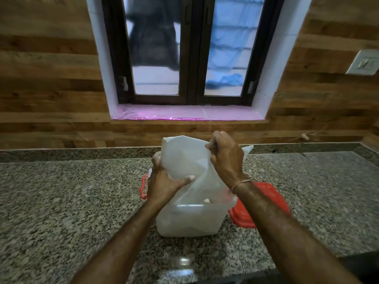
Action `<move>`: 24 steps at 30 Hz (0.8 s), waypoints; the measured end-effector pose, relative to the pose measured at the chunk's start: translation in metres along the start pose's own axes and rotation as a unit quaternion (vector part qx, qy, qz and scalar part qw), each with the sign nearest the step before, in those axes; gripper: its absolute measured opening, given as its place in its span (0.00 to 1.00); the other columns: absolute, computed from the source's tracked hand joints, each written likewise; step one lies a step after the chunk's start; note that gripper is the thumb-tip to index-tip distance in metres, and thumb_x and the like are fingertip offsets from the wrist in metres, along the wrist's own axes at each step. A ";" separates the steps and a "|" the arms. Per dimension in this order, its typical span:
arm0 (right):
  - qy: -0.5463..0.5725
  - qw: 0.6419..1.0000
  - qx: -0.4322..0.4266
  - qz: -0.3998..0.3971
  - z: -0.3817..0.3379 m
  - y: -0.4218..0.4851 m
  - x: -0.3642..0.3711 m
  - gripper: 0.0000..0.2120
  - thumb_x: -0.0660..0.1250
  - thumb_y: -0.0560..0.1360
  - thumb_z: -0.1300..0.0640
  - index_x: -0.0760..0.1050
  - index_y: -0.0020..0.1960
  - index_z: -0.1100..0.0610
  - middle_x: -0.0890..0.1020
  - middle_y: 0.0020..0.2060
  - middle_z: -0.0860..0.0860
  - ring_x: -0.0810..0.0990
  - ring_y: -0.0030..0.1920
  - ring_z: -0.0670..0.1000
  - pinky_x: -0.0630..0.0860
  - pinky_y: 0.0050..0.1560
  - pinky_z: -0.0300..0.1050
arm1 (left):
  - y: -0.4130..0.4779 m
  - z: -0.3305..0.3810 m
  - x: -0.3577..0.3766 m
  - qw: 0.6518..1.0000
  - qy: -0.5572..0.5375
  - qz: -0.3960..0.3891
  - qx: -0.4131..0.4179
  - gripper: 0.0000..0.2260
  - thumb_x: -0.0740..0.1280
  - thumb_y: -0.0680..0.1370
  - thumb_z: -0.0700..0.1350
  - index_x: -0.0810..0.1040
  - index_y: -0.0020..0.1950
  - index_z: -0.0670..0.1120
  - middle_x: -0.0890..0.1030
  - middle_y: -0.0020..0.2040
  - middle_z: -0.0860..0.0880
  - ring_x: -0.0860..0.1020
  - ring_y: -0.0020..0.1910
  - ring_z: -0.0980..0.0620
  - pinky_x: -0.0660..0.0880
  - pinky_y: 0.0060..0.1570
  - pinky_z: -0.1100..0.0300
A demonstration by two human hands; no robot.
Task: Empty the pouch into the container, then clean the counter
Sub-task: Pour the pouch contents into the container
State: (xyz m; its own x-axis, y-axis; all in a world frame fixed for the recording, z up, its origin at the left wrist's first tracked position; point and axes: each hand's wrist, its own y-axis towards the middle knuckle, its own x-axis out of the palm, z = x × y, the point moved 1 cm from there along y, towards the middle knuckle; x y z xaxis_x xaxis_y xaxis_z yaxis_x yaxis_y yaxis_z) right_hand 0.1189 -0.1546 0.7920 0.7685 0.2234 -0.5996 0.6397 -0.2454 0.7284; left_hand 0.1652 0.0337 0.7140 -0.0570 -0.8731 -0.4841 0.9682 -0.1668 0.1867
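1. Our two forearms come in over the near edge of the speckled granite counter (61,201) and meet above its middle.
2. Between our hands is the pouch (184,158), a cloudy white plastic bag. It is held up over the container (190,220), with its lower end hanging down into the open top.
3. Our left hand (164,181) grips the pouch's left side, fingers curled behind it and the thumb laid across the front.
4. Our right hand (225,156) pinches the pouch's upper right edge with the fingers closed tight on the plastic. A thin thread band (240,184) circles that wrist.
5. The container is a translucent white tub standing on the counter about midway between the near and back edges. We cannot make out what is inside through its wall.
6. A red lid (266,197) lies flat just beside the container's right side, partly under our right forearm. A red clip (143,187) shows at the container's left, behind our left hand.
7. Past the counter's back edge rises a wood-panelled wall (51,89). It holds a dark-framed window (192,48), and pink film (184,114) covers the sill.
8. A switch plate (364,62) sits on the wall toward the counter's right end.
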 end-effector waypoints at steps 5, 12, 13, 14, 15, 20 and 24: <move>-0.070 0.992 -0.095 0.036 -0.008 -0.007 -0.003 0.08 0.69 0.77 0.58 0.72 0.42 0.56 0.74 0.36 0.51 0.70 0.30 0.53 0.62 0.27 0.43 | 0.003 0.007 -0.002 0.993 0.054 0.083 -0.065 0.30 0.81 0.67 0.54 0.72 0.63 0.50 0.84 0.53 0.46 0.80 0.46 0.46 0.76 0.42 0.55; -0.131 0.975 -0.176 0.033 -0.002 -0.008 -0.003 0.09 0.73 0.75 0.60 0.73 0.43 0.54 0.74 0.37 0.51 0.73 0.29 0.55 0.64 0.24 0.45 | 0.012 0.019 -0.018 0.962 -0.270 0.008 -0.052 0.12 0.79 0.72 0.47 0.84 0.53 0.46 0.88 0.48 0.47 0.87 0.46 0.46 0.85 0.42 0.49; -0.116 0.976 -0.186 0.018 -0.003 -0.007 -0.003 0.09 0.73 0.76 0.57 0.73 0.43 0.54 0.74 0.38 0.51 0.75 0.30 0.55 0.67 0.24 0.46 | 0.013 0.025 -0.021 0.950 -0.306 0.020 -0.061 0.10 0.78 0.74 0.43 0.84 0.53 0.43 0.88 0.48 0.44 0.86 0.44 0.43 0.84 0.39 0.51; -0.087 0.980 -0.179 -0.013 -0.001 -0.004 -0.007 0.09 0.72 0.76 0.52 0.73 0.44 0.53 0.76 0.38 0.49 0.76 0.32 0.54 0.70 0.26 0.46 | 0.015 0.029 -0.024 0.938 -0.339 0.031 -0.072 0.10 0.77 0.75 0.41 0.83 0.54 0.39 0.87 0.48 0.41 0.85 0.43 0.42 0.83 0.36 0.52; -0.054 0.985 -0.150 -0.059 0.002 0.003 -0.013 0.12 0.71 0.76 0.44 0.74 0.46 0.51 0.79 0.39 0.47 0.78 0.34 0.52 0.73 0.29 0.46 | 0.015 0.032 -0.026 0.926 -0.366 0.039 -0.081 0.11 0.76 0.75 0.39 0.82 0.55 0.37 0.86 0.48 0.40 0.84 0.43 0.41 0.82 0.35 0.53; -0.109 0.956 -0.024 -0.270 0.030 0.022 -0.042 0.23 0.74 0.65 0.31 0.83 0.49 0.47 0.86 0.42 0.45 0.83 0.46 0.50 0.73 0.42 0.45 | 0.007 0.038 -0.031 0.905 -0.411 0.062 -0.085 0.07 0.75 0.76 0.37 0.82 0.53 0.39 0.85 0.45 0.43 0.84 0.38 0.48 0.82 0.31 0.54; -0.158 0.971 -0.012 -0.180 0.031 0.010 -0.035 0.16 0.75 0.71 0.40 0.80 0.46 0.52 0.87 0.43 0.51 0.84 0.48 0.57 0.68 0.38 0.46 | 0.002 0.035 -0.027 0.940 -0.333 0.067 -0.016 0.03 0.74 0.77 0.40 0.83 0.50 0.43 0.86 0.45 0.41 0.83 0.40 0.46 0.83 0.37 0.44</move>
State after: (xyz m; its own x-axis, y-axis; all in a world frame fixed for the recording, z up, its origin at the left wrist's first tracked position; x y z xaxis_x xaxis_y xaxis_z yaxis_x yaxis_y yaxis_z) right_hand 0.0989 -0.1938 0.8095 0.4636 -0.0113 -0.8860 0.8702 -0.1823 0.4577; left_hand 0.1604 0.0413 0.7576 -0.0640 -0.9802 0.1873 0.9839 -0.0305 0.1763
